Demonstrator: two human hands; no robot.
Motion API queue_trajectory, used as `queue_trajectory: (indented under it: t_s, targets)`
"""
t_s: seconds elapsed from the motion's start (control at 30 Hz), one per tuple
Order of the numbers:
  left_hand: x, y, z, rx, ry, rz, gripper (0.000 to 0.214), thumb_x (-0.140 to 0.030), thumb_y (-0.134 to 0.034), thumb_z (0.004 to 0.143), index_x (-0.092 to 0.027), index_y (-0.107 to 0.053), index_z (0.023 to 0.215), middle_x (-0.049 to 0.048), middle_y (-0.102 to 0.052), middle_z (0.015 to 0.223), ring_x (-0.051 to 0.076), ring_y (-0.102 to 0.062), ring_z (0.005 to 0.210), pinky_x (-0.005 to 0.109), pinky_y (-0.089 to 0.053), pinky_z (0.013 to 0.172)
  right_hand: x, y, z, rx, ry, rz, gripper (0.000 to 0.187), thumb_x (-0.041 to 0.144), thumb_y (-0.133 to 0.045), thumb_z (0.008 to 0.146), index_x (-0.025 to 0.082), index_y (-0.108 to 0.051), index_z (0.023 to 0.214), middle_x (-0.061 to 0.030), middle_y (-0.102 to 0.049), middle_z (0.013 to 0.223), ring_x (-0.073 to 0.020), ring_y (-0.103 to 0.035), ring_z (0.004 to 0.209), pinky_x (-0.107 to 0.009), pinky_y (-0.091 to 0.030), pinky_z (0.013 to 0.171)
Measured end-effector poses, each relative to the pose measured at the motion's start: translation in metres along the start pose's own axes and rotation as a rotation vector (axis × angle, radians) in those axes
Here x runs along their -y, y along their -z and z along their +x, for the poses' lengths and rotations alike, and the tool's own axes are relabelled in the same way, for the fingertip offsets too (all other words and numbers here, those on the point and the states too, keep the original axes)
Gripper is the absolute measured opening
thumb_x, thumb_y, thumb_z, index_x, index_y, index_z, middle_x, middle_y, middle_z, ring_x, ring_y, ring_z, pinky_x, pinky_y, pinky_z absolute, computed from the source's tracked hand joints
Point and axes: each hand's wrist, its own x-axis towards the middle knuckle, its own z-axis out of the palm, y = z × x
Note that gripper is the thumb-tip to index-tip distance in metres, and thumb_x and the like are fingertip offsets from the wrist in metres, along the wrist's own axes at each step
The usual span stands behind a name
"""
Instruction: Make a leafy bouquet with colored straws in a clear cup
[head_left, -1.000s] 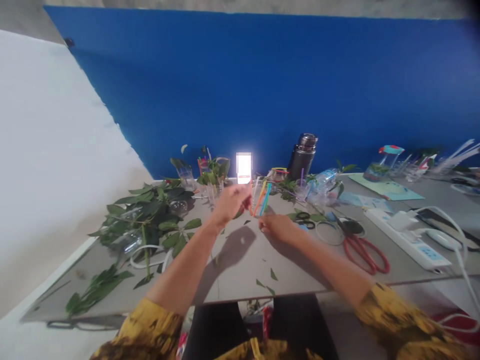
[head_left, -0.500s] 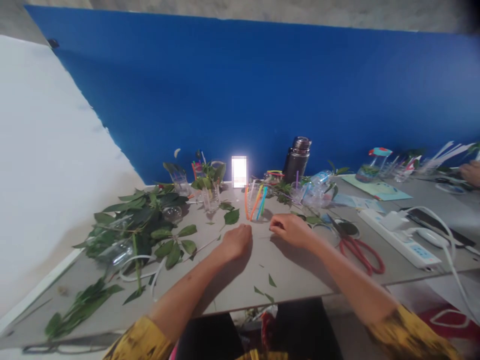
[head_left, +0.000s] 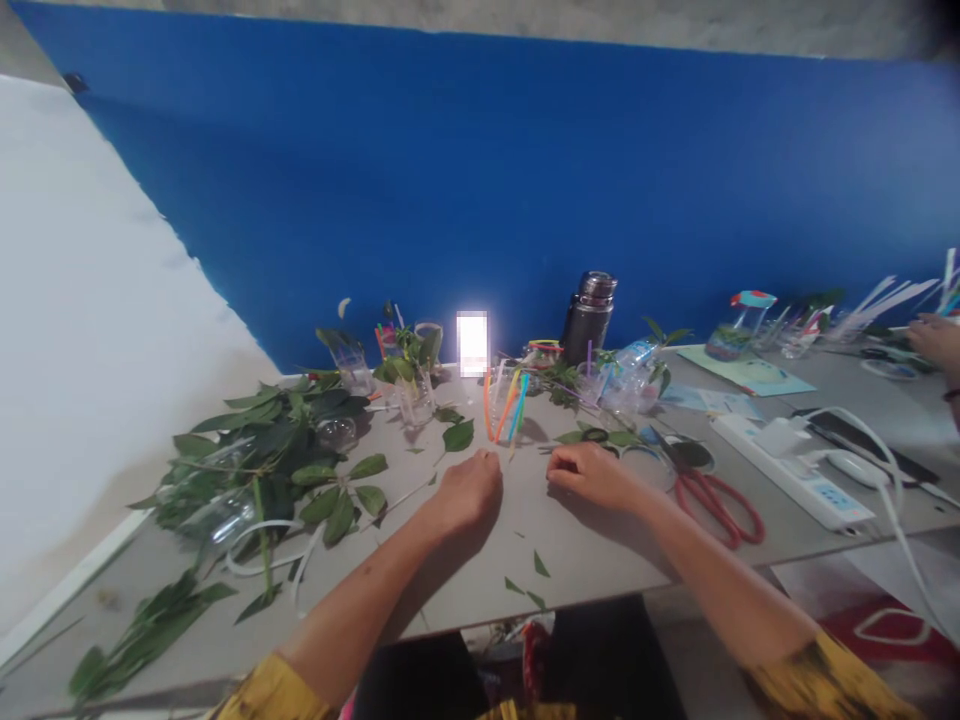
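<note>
Both hands are rested on the table, seemingly for steadiness: the left hand loosely fisted, the right hand curled, any pinch hidden. At twelve o'clock, within reach, coloured straws are stood upright; red scissors are laid at three o'clock.

Two bare hands, left and right; forearms uncovered. Mustard-yellow sleeves with irregular dark blotches, left sleeve and right sleeve, ending well above the wrists, seen below the near edge of the tabletop. Plain dark trousers under that same edge. Fabric weave too blurred to note.
</note>
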Motion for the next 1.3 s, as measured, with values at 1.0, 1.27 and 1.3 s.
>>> queue_trajectory:
  t_s: [1.0,1.27,1.3]
  targets:
    - [-0.013,0.035,0.050,-0.363,-0.031,-0.828,0.020,-0.039,-0.071,0.082,-0.019,-0.068,0.081,-0.0003,-0.064,0.074,0.015,-0.055,0.070,0.028,-0.044,0.069,0.037,0.013,0.043,0.004,0.035,0.524,0.033,0.037,-0.073,0.084,0.016,-0.079,0.109,-0.0006,-0.072,0.075,-0.0131,-0.056,0.061,-0.025,-0.042,0.058]
    - [-0.039,0.074,0.081,-0.471,-0.076,-1.264,0.028,-0.040,-0.083,0.068,-0.018,-0.067,0.074,-0.0032,-0.059,0.066,0.008,-0.045,0.058,0.023,-0.036,0.056,0.086,0.060,0.071,-0.385,0.202,0.544,0.030,0.047,-0.075,0.081,0.017,-0.078,0.088,-0.0017,-0.073,0.075,-0.0138,-0.059,0.064,-0.025,-0.045,0.059]
    - [-0.042,0.075,0.083,-0.478,-0.090,-1.277,0.028,-0.040,-0.083,0.068,-0.018,-0.068,0.075,-0.0032,-0.059,0.066,0.008,-0.045,0.058,0.023,-0.036,0.056,0.089,0.064,0.073,-0.379,0.217,0.545,0.032,0.049,-0.076,0.081,0.018,-0.078,0.087,-0.0018,-0.073,0.074,-0.0141,-0.059,0.064,-0.025,-0.045,0.058]
